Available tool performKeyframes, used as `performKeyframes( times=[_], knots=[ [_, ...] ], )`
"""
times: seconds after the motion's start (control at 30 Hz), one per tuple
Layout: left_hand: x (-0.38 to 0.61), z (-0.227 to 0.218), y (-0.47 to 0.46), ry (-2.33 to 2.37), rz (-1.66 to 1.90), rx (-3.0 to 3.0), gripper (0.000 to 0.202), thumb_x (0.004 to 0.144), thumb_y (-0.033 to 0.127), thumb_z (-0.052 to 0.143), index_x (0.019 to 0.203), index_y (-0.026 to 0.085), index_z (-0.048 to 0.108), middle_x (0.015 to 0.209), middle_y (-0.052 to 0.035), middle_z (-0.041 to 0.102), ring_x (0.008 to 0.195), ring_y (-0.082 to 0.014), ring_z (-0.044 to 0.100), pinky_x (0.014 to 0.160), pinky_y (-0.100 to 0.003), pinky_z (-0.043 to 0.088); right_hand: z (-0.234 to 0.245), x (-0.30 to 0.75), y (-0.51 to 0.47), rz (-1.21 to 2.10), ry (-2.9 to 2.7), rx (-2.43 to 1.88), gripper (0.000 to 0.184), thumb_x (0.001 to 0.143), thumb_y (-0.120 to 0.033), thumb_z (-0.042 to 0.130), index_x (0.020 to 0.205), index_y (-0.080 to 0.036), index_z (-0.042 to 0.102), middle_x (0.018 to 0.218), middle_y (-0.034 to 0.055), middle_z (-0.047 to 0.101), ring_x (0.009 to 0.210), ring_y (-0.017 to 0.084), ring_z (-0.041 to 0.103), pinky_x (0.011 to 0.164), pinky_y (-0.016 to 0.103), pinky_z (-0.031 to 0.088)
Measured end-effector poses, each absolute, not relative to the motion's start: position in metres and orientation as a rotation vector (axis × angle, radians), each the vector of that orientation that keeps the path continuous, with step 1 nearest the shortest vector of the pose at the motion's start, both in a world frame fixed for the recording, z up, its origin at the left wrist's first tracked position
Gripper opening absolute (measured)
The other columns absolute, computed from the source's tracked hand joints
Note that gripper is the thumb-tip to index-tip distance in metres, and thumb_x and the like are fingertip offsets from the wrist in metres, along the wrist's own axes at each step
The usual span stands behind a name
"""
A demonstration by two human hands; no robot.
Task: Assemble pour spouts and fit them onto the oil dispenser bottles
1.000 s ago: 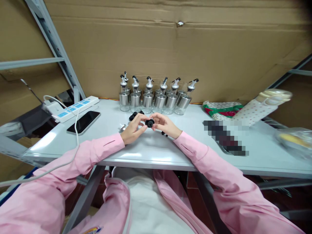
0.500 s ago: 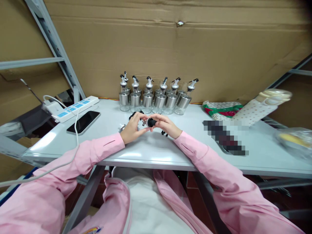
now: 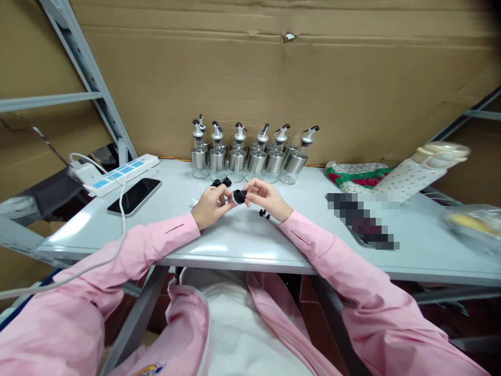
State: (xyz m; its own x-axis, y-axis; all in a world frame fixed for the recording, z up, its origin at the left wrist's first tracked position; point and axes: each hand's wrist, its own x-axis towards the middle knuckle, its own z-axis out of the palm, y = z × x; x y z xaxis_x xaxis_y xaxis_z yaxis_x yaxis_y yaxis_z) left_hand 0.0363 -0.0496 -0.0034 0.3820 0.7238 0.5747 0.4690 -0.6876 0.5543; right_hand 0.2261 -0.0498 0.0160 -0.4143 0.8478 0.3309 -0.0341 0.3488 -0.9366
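My left hand (image 3: 209,207) and my right hand (image 3: 266,198) meet over the middle of the white table (image 3: 242,237). Between their fingertips sits a small black-and-silver pourer cap (image 3: 237,196), pinched from both sides. Two loose black caps (image 3: 221,182) lie on the table just behind my left hand. A few tiny black pieces (image 3: 263,213) rest near my right wrist. Behind them a row of several steel-and-glass oil bottles (image 3: 250,156) with pourer spouts stands against the cardboard wall.
A black phone (image 3: 134,196) and a white power strip (image 3: 119,174) with its cable lie at the left. At the right are a patterned cloth (image 3: 358,175), a dotted roll (image 3: 415,175) and a blurred-out object (image 3: 362,219). A metal shelf frame (image 3: 84,68) rises at the left.
The cap has turned between my fingers and now shows its silver ring. My left hand has shifted slightly, uncovering the two loose black caps behind it.
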Motion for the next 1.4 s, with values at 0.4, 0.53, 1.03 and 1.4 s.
performKeyframes(
  times=[0.4,0.53,1.03,1.4],
  knots=[
    [0.034,-0.004,-0.047,0.942,1.241,2.535,0.023,0.083,0.039,0.051,0.077,0.019,0.06,0.06,0.001,0.06,0.064,-0.0143,0.052,0.076,-0.032,0.04,0.013,0.227,-0.05,0.995,-1.792,-0.853,0.025,0.062,-0.03,0.068,0.076,-0.015,0.055,0.066,-0.0023,0.055,0.056,0.007,0.047,0.059,0.023,0.041],
    [0.033,0.0,-0.048,0.974,1.204,2.455,0.024,0.085,0.035,0.046,0.075,0.018,0.061,0.057,0.0004,0.059,0.067,-0.0146,0.053,0.074,-0.029,0.041,0.012,0.226,-0.051,1.045,-1.814,-0.803,0.024,0.059,-0.027,0.069,0.077,-0.015,0.057,0.071,-0.001,0.058,0.059,0.008,0.05,0.065,0.025,0.044],
    [0.036,0.009,-0.052,0.853,1.03,2.074,0.049,0.085,0.053,0.033,0.062,0.015,0.051,0.058,-0.0007,0.053,0.056,-0.0102,0.05,0.063,-0.024,0.041,0.014,0.226,-0.047,1.118,-1.648,-0.785,0.035,0.063,-0.041,0.071,0.084,-0.016,0.058,0.063,-0.0018,0.057,0.058,0.009,0.052,0.063,0.027,0.045],
    [0.038,0.003,-0.045,0.778,0.908,1.729,0.048,0.078,0.061,0.04,0.061,0.017,0.041,0.048,0.006,0.037,0.042,-0.0074,0.043,0.053,-0.024,0.039,0.017,0.227,-0.049,1.045,-1.69,-0.764,0.034,0.058,-0.038,0.074,0.081,-0.016,0.062,0.07,0.0008,0.06,0.065,0.012,0.054,0.066,0.028,0.045]
  ],
)
